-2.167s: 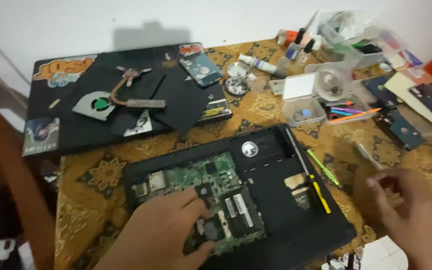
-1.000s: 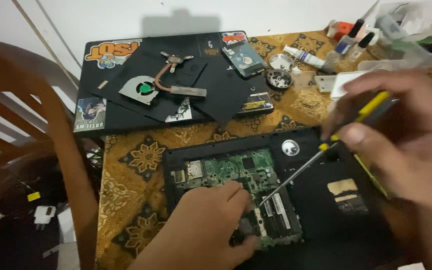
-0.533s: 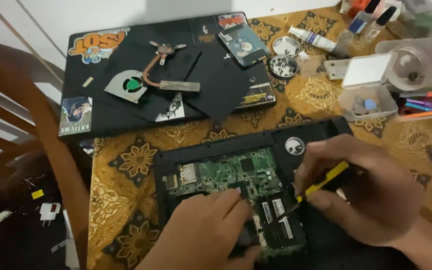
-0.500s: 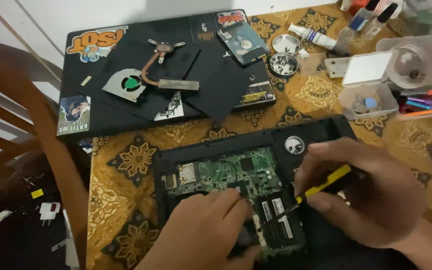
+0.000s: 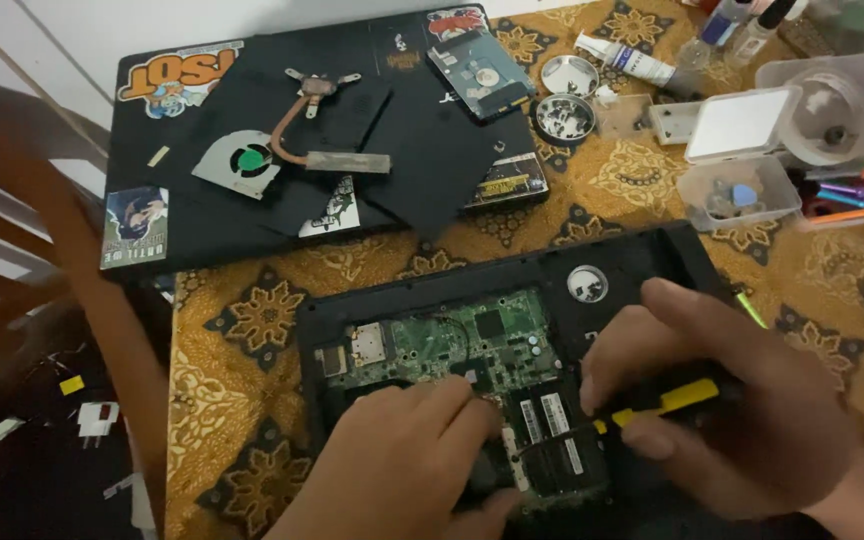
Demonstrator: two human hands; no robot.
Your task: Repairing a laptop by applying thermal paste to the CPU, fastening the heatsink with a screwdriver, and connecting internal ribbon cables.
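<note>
Right hand [image 5: 722, 410] is gripping yellow-handled screwdriver [image 5: 667, 402], fingers clamped; left hand [image 5: 402, 465], fingers together, is pressing green motherboard [image 5: 452, 345] inside opened laptop base [image 5: 642, 255].

The right hand [image 5: 742, 400] grips a yellow-handled screwdriver [image 5: 652, 405], its tip over the memory modules [image 5: 552, 445]. Just beside it, the left hand [image 5: 402, 465] rests on the green motherboard [image 5: 442, 345] of the opened laptop [image 5: 632, 265].
</note>
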